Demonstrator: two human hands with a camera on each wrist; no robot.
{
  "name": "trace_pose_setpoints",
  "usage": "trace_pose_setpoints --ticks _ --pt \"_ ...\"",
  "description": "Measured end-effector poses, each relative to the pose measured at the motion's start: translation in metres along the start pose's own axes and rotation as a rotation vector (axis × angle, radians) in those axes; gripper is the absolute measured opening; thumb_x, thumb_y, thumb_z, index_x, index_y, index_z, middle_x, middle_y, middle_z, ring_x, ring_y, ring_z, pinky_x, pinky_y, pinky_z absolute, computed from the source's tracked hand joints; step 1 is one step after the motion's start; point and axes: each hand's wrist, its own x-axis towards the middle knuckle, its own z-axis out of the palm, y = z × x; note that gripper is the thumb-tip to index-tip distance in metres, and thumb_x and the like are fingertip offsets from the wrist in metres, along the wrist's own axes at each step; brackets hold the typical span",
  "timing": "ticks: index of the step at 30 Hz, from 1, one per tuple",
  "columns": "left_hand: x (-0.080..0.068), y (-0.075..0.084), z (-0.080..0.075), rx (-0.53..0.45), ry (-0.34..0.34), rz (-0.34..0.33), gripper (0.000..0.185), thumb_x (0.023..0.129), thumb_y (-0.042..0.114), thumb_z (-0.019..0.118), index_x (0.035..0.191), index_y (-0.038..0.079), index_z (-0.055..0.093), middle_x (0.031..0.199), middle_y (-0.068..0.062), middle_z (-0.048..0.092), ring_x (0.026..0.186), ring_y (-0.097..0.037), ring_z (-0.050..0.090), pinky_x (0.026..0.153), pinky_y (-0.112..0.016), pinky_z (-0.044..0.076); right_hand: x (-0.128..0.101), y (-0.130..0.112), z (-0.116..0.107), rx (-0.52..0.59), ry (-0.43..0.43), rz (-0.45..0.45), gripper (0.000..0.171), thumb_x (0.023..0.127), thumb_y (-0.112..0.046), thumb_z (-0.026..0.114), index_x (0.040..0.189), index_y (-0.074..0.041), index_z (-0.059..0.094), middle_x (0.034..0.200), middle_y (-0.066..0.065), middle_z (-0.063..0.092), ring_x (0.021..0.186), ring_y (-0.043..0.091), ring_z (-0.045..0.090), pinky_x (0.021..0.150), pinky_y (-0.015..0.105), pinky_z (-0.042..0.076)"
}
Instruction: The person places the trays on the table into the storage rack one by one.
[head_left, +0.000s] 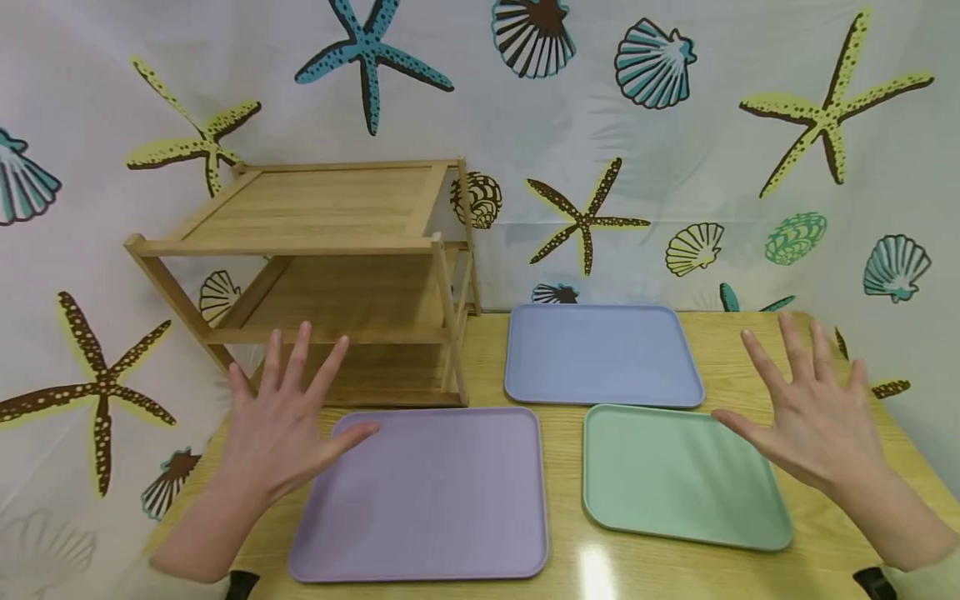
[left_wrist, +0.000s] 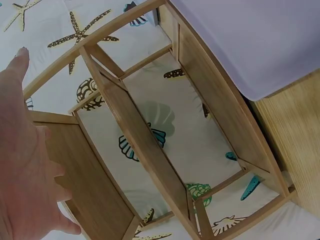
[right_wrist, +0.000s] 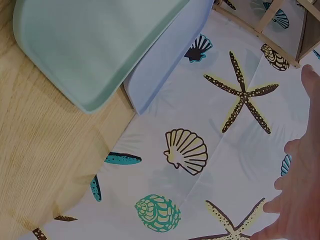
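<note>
Three flat trays lie on a wooden table (head_left: 862, 533): a purple tray (head_left: 427, 496) at the front left, a green tray (head_left: 678, 475) at the front right, and a blue tray (head_left: 600, 354) behind them. My left hand (head_left: 281, 425) hovers with fingers spread over the purple tray's left edge, holding nothing. My right hand (head_left: 813, 408) hovers spread above the green tray's right edge, also empty. In the left wrist view the left hand (left_wrist: 25, 165) shows before the rack. The right hand (right_wrist: 300, 200) shows at the right wrist view's edge, with the green tray (right_wrist: 95, 45) below.
A wooden rack (head_left: 330, 275) with three shelves stands at the back left of the table, just behind the purple tray. A curtain (head_left: 675, 142) printed with starfish and shells hangs behind and around the table.
</note>
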Motion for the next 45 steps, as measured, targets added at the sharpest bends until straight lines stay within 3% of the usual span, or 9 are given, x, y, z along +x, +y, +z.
trace_pose_setpoints --ticks 7,12,16,22,28,32,35,40,45 --pt "-0.003 -0.014 0.001 -0.027 -0.026 -0.057 0.106 0.078 0.078 0.051 0.157 0.029 0.001 0.161 -0.013 -0.010 0.144 -0.036 -0.014 0.097 -0.077 -0.001 0.002 -0.002 0.007 0.017 -0.012 -0.015 0.101 0.084 -0.072 0.050 0.157 -0.024 0.001 0.160 0.011 -0.016 0.144 0.041 -0.012 0.094 0.078 0.010" --pt "-0.007 -0.043 0.004 -0.088 -0.015 -0.118 0.104 0.082 0.071 0.054 0.157 0.028 -0.004 0.160 -0.012 -0.016 0.144 -0.034 -0.018 0.096 -0.078 0.000 0.006 -0.002 0.019 0.101 -0.018 -0.027 0.096 0.087 -0.066 0.052 0.157 -0.023 0.002 0.161 0.014 -0.012 0.143 0.047 -0.002 0.092 0.078 0.015" --pt "-0.008 -0.073 0.007 -0.156 0.030 -0.191 0.102 0.086 0.069 0.051 0.156 0.022 -0.006 0.160 -0.014 -0.017 0.144 -0.036 -0.015 0.096 -0.078 0.001 0.009 0.000 0.031 0.191 -0.037 -0.014 0.092 0.091 -0.061 0.052 0.157 -0.021 0.002 0.161 0.016 -0.009 0.142 0.049 0.005 0.090 0.076 0.023" --pt "0.002 -0.116 0.012 -0.337 0.131 -0.343 0.102 0.090 0.061 0.051 0.155 0.010 -0.008 0.159 -0.022 -0.008 0.145 -0.042 -0.005 0.103 -0.071 0.006 0.016 0.006 0.052 0.312 -0.086 0.023 0.089 0.094 -0.056 0.051 0.157 -0.016 0.002 0.160 0.021 -0.005 0.138 0.054 0.014 0.087 0.075 0.029" --pt "0.018 -0.144 0.005 -0.623 0.188 -0.549 0.100 0.094 0.049 0.054 0.152 0.019 -0.022 0.161 -0.013 -0.006 0.144 -0.040 0.006 0.104 -0.067 0.017 0.030 0.012 0.072 0.430 -0.151 0.081 0.087 0.096 -0.055 0.047 0.157 -0.016 -0.002 0.159 0.024 0.000 0.133 0.059 0.020 0.083 0.073 0.034" --pt "0.029 -0.156 0.005 -0.817 0.241 -0.637 0.090 0.097 0.042 0.049 0.152 0.026 -0.020 0.161 -0.012 0.008 0.145 -0.031 0.017 0.110 -0.055 0.020 0.042 0.015 0.088 0.513 -0.227 0.133 0.088 0.097 -0.058 0.043 0.156 -0.015 -0.006 0.158 0.027 0.001 0.135 0.058 0.017 0.085 0.074 0.032" --pt "0.038 -0.161 0.008 -0.885 0.234 -0.662 0.076 0.100 0.037 0.043 0.153 0.032 -0.012 0.159 -0.014 0.016 0.142 -0.029 0.026 0.109 -0.052 0.026 0.048 0.017 0.102 0.594 -0.283 0.168 0.089 0.097 -0.058 0.042 0.156 -0.015 -0.008 0.156 0.031 0.002 0.135 0.058 0.014 0.089 0.076 0.026" --pt "0.049 -0.165 0.017 -0.935 0.204 -0.713 0.064 0.102 0.033 0.034 0.153 0.039 -0.005 0.158 -0.016 0.020 0.138 -0.032 0.033 0.106 -0.053 0.030 0.056 0.018 0.124 0.707 -0.342 0.192 0.088 0.098 -0.054 0.044 0.155 -0.008 -0.005 0.152 0.037 0.007 0.133 0.059 0.018 0.097 0.073 0.021" --pt "0.057 -0.167 0.022 -0.915 0.199 -0.746 0.058 0.103 0.033 0.031 0.152 0.040 0.001 0.154 -0.019 0.030 0.132 -0.035 0.042 0.104 -0.048 0.035 0.064 0.016 0.137 0.728 -0.331 0.198 0.086 0.099 -0.051 0.045 0.154 0.000 0.002 0.148 0.040 0.018 0.128 0.056 0.033 0.100 0.066 0.027"
